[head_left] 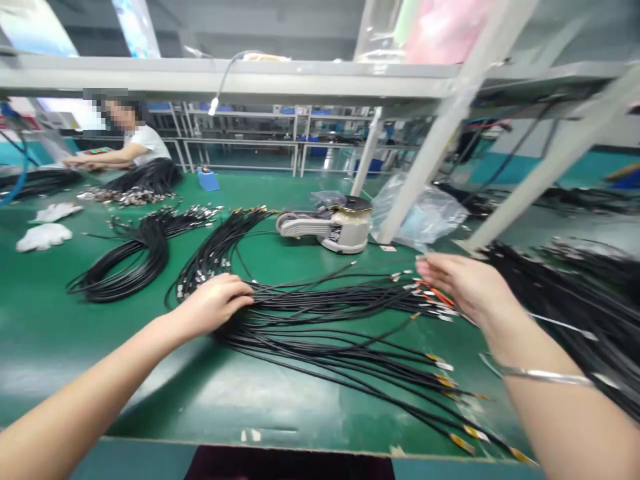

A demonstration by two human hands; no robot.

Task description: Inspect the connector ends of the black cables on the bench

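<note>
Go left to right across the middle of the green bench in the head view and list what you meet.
white gloves → cable coil → second cable coil → tape dispenser → plastic bag → black cable heap

We note an automatic tape dispenser standing on the green counter, with a clear plastic bag just behind it to the right. To the left we identify a coiled bundle of black cable, two white gloves and a pile of metal connectors. Further back, we observe a co-worker in a white shirt, with both forearms over the counter, and a small blue box standing nearby, all beneath a grey overhead shelf.
</note>
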